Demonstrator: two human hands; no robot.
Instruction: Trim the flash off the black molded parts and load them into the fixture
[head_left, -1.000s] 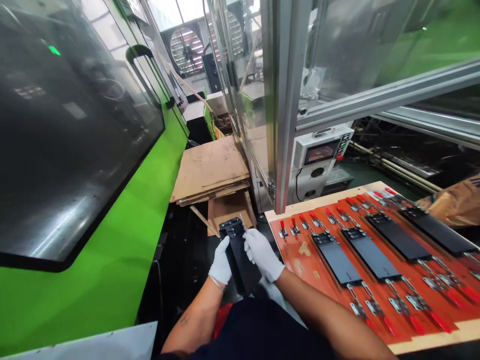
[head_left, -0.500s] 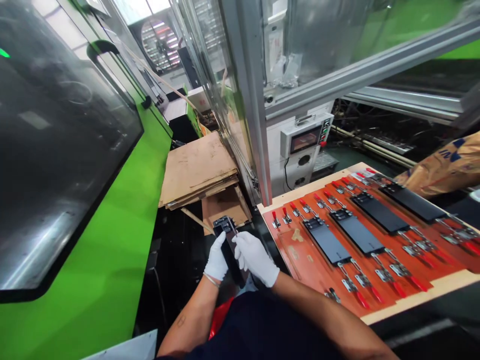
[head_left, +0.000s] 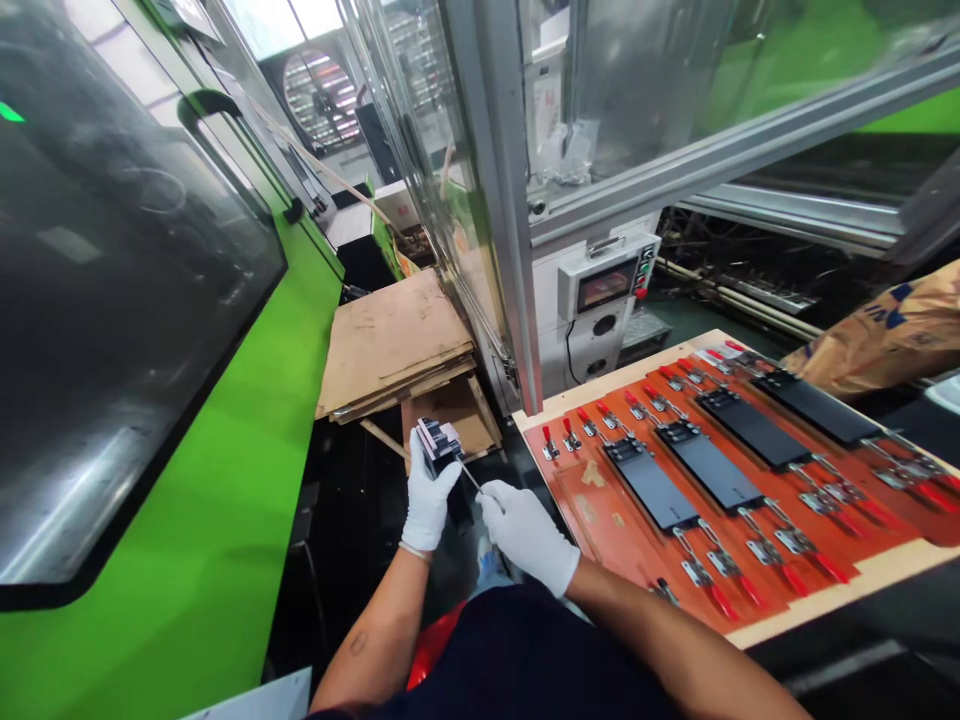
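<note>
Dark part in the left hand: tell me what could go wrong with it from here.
The thin tool could slip off the dark part and jab the left hand, whose thumb is close to its tip.
The part could drop: only the left hand seems to grip it, held up off the board.
A slip by the right hand might also scratch the part.

Lit from the back by a window (head_left: 289, 14) above a louvred fan (head_left: 321, 98); walled left by a green machine (head_left: 225, 480); stacked with cardboard sheets (head_left: 397, 335) off the bench (head_left: 787, 613)'s far left corner.
</note>
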